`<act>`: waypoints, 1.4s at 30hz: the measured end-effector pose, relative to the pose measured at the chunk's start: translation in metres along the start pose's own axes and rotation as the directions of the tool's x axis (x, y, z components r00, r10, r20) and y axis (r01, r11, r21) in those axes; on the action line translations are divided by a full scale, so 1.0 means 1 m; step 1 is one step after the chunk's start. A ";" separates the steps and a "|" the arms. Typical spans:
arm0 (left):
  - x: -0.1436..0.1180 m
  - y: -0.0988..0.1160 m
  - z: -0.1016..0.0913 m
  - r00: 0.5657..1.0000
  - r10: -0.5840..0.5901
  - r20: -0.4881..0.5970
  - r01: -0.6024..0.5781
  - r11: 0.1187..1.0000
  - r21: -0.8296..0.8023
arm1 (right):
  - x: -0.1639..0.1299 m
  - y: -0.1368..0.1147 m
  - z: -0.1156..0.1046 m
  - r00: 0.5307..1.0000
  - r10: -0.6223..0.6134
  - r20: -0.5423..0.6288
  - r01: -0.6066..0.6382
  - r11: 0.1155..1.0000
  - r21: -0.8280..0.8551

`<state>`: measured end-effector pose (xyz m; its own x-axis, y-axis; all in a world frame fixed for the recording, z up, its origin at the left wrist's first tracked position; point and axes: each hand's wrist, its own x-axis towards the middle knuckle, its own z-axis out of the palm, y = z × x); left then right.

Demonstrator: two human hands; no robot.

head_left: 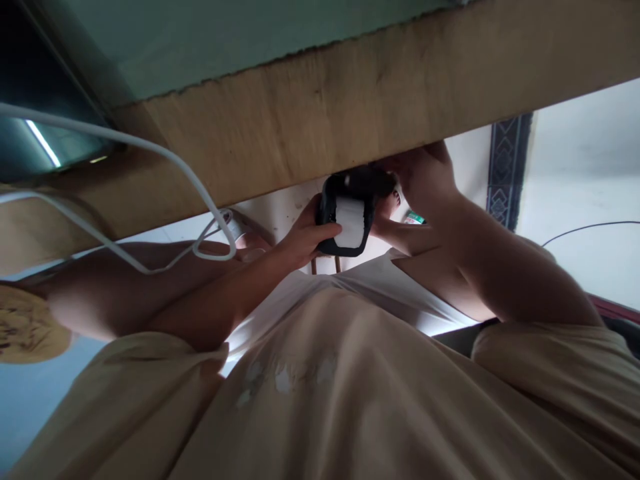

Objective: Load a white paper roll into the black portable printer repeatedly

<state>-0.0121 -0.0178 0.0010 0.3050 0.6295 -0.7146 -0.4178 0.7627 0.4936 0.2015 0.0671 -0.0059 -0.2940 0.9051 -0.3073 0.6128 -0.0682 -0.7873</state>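
Note:
Below the table edge, near the middle of the view, is a black, rounded, box-like object (345,250) with a white panel (351,220) on the side facing me. Its exact kind I cannot make out. My left hand (307,233) grips it from the left, with the thumb lying across the edge of the white panel. At its upper right, my right hand (425,175) is bent closed in shadow, against a dark part at the top of the object. The fingertips of that hand are hidden, and so is what they pinch.
A wooden table edge (300,127) with a green top (225,47) hangs right above my hands. White cable (185,167) loops down over the edge at left, near a dark screen (50,133). My legs and a stool-like round seat (30,323) lie below.

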 end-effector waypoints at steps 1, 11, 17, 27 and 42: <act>0.000 -0.001 -0.001 1.000 0.000 0.016 0.000 1.000 0.005 | -0.003 -0.007 0.000 1.000 0.023 -0.010 -0.023 1.000 0.018; 0.006 -0.002 -0.004 0.998 0.027 0.063 -0.022 0.996 -0.087 | -0.018 -0.049 0.000 0.927 -0.049 0.372 0.057 0.998 -0.009; 0.009 0.010 0.002 1.000 0.014 -0.008 -0.016 0.979 -0.205 | -0.018 -0.057 0.005 0.944 -0.060 0.323 0.118 0.980 -0.162; 0.015 0.004 0.003 0.998 0.008 -0.061 -0.022 0.976 -0.215 | -0.026 -0.059 -0.008 0.945 -0.170 0.280 0.260 0.910 -0.323; 0.018 0.001 -0.001 0.998 -0.001 -0.055 -0.007 0.992 -0.130 | -0.032 -0.076 -0.015 0.977 -0.196 0.083 0.196 0.680 -0.706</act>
<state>-0.0075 -0.0055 -0.0119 0.2577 0.6200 -0.7411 -0.5273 0.7330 0.4298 0.1749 0.0497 0.0721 -0.4682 0.8628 -0.1908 0.8772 0.4278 -0.2180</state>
